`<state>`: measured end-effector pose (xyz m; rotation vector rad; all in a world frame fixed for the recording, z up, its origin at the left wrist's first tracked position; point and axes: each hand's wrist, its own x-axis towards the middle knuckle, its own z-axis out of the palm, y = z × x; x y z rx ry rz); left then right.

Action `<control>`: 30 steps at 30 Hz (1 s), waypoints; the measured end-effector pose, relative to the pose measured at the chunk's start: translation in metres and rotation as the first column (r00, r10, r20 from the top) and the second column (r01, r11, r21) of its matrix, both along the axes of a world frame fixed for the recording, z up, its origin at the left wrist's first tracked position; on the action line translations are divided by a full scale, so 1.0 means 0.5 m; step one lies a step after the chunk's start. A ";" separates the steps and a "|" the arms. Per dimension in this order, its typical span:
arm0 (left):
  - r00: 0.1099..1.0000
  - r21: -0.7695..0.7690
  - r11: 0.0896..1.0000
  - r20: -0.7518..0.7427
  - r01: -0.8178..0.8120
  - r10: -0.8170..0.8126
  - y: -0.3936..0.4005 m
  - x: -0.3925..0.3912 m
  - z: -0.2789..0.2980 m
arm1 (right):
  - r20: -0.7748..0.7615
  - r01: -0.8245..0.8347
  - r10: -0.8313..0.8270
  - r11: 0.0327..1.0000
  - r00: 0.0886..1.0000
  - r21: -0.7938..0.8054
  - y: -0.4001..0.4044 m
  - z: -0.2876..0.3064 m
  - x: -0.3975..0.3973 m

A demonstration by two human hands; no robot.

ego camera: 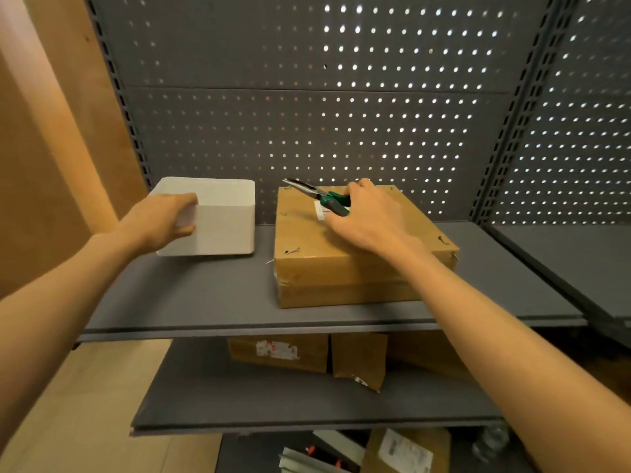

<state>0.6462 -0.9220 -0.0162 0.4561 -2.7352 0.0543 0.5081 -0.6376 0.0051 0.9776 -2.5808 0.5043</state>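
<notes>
On box top, R hand grips green pliers, L hand grips white bin

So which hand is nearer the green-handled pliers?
Right. The right hand grips the pliers on the cardboard box; the left hand holds the white bin, well to their left.

Dim, warm light is falling here, while brighter light is glowing through the pegboard holes. Wide-angle distortion is bending the shelf edge, and the lower shelf is sinking into shadow.
</notes>
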 end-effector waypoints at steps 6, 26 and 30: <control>0.999 0.038 0.999 0.043 -0.024 0.022 -0.006 -0.001 -0.025 | -0.005 0.027 -0.027 1.000 1.000 0.013 0.002 0.002 -0.003; 0.962 0.167 0.978 -0.263 0.121 -0.074 0.125 -0.014 0.017 | 0.014 -0.032 0.032 0.999 0.999 0.020 0.041 0.014 -0.002; 0.929 0.409 0.879 -0.359 0.244 -0.091 0.199 -0.020 0.007 | 0.035 -0.100 0.099 0.994 0.994 0.037 0.062 0.031 0.013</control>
